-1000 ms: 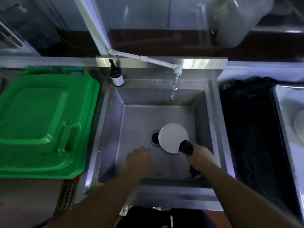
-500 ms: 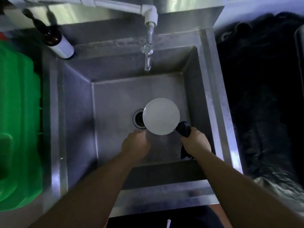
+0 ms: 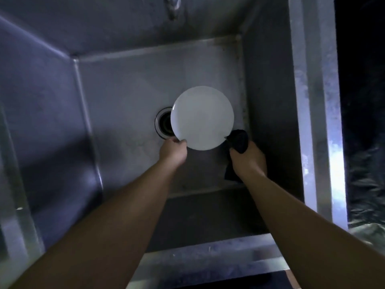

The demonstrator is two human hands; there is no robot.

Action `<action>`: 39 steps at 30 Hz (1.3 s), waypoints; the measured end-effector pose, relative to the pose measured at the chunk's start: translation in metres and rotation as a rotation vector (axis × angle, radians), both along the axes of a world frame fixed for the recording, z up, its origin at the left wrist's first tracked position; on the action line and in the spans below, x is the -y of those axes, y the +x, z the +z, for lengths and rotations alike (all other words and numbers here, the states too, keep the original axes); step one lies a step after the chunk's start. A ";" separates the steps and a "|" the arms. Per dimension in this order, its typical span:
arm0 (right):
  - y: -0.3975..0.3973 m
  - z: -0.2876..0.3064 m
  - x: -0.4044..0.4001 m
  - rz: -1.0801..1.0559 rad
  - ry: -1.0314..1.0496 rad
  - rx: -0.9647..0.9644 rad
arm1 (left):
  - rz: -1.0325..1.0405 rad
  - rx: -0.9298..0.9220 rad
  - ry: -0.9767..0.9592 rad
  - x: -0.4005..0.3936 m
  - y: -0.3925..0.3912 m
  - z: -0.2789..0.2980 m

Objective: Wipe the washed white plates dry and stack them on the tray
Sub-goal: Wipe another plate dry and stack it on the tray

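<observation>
A round white plate (image 3: 201,117) sits low in the steel sink (image 3: 116,84), just right of the drain. My left hand (image 3: 173,151) grips the plate's near-left rim. My right hand (image 3: 248,159) holds a dark cloth (image 3: 238,140) bunched against the plate's near-right edge; a tail of the cloth hangs below the wrist. The tray is out of view.
The drain (image 3: 164,123) is partly covered by the plate. A tap spout (image 3: 171,6) hangs at the top. The sink's shiny right rim (image 3: 318,122) borders a dark surface (image 3: 362,80) on the right. The front ledge (image 3: 208,259) lies near me.
The view has closed in on the sink. My left hand moved from the sink floor to the plate's rim and took hold. The right hand stays with the cloth at the plate's edge.
</observation>
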State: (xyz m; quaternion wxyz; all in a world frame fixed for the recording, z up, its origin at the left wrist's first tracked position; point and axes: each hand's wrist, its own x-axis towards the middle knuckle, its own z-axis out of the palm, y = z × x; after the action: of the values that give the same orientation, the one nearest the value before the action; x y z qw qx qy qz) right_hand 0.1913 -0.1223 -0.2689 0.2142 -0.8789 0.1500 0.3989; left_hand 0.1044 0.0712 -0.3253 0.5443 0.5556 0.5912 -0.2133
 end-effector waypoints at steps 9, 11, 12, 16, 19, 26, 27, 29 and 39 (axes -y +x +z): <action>-0.002 -0.007 0.002 -0.092 -0.004 0.033 | 0.263 -0.023 0.101 0.002 0.003 -0.024; -0.001 -0.009 0.002 -0.091 -0.020 0.026 | 0.274 -0.025 0.120 0.001 0.002 -0.027; 0.000 -0.010 0.003 -0.090 -0.028 0.029 | 0.276 -0.027 0.122 0.001 0.003 -0.026; -0.003 -0.010 0.005 -0.106 -0.028 0.036 | 0.222 -0.024 0.120 0.001 0.004 -0.024; -0.005 -0.011 0.008 -0.116 -0.018 0.033 | 0.190 -0.012 0.097 -0.003 0.001 -0.030; -0.007 -0.008 0.015 -0.110 -0.009 0.042 | 0.119 0.039 0.095 -0.003 -0.002 -0.019; -0.007 -0.006 0.016 -0.111 -0.006 0.040 | 0.106 0.047 0.091 -0.003 -0.003 -0.015; -0.008 -0.001 0.018 -0.113 -0.003 0.040 | 0.071 0.060 0.085 -0.003 -0.008 -0.009; -0.014 0.047 0.024 -0.051 0.018 0.111 | 0.177 0.199 0.039 -0.020 -0.042 0.030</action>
State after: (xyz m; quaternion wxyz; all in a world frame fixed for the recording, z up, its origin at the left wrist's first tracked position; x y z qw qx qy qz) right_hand 0.1770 -0.1464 -0.2219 0.2399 -0.8937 0.1565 0.3452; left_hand 0.0629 0.0915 -0.2954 0.6058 0.5303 0.5851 -0.0969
